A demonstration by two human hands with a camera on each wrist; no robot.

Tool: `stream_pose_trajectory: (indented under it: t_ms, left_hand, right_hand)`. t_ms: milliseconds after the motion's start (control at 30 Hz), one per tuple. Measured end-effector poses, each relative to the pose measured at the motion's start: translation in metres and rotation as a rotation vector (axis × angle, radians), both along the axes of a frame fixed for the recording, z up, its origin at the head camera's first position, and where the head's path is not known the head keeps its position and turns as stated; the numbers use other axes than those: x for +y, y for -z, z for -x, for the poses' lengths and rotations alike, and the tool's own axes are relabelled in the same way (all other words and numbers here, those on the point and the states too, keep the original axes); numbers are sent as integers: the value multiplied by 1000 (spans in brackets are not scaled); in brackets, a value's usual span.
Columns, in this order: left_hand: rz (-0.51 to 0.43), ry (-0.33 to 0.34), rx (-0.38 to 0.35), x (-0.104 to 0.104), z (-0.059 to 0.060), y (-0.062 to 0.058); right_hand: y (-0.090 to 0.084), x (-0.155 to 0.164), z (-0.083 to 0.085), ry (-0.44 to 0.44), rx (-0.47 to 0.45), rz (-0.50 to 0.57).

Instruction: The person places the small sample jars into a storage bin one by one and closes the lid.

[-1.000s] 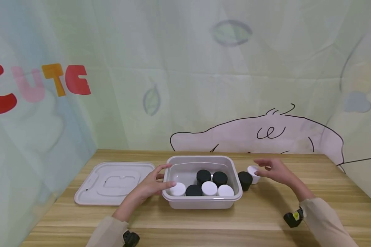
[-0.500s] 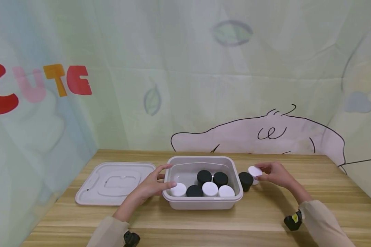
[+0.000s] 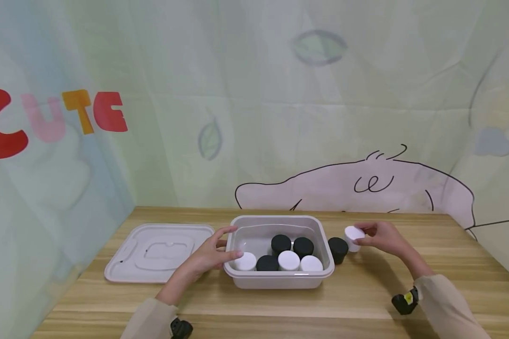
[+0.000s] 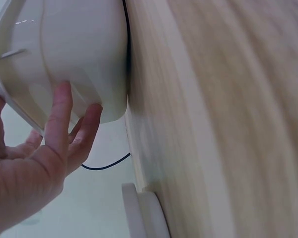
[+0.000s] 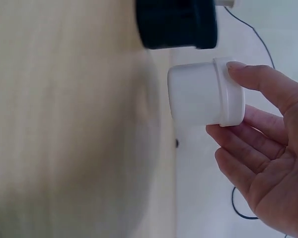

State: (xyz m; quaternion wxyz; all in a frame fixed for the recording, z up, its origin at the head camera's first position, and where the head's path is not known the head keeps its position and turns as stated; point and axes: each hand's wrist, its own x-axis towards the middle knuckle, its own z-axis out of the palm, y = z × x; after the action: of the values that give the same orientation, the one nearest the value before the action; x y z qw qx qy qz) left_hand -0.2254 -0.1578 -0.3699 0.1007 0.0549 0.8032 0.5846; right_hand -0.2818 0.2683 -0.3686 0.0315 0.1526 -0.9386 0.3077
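A white tub (image 3: 278, 281) stands mid-table with several black and white jars inside. My left hand (image 3: 214, 252) rests on its left end, fingers straight against the wall (image 4: 79, 64). Right of the tub my right hand (image 3: 379, 237) pinches a white jar (image 3: 354, 235) by its lid, and the jar (image 5: 204, 94) hangs slightly above the table. A black jar (image 3: 337, 248) stands on the wood between that jar and the tub, seen close by in the right wrist view (image 5: 176, 22).
The tub's flat white lid (image 3: 161, 251) lies on the table to the left. A printed backdrop closes off the back and both sides. Bare wooden tabletop (image 3: 280, 310) stretches along the front edge.
My right hand came down onto the white jar, closed its fingers on the lid and lifted it a little. The left hand stayed on the tub.
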Motion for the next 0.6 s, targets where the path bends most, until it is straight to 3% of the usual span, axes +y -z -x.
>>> stream_pose_trajectory:
  t_ms: [367,600]
  left_hand:
    - [11,-35,-12,2,3,2]
    - [5,-7,-10,0,2,1]
  right_hand:
    - [-28,0,-4,17,89,76]
    - [-41,-12,-8,51,116,127]
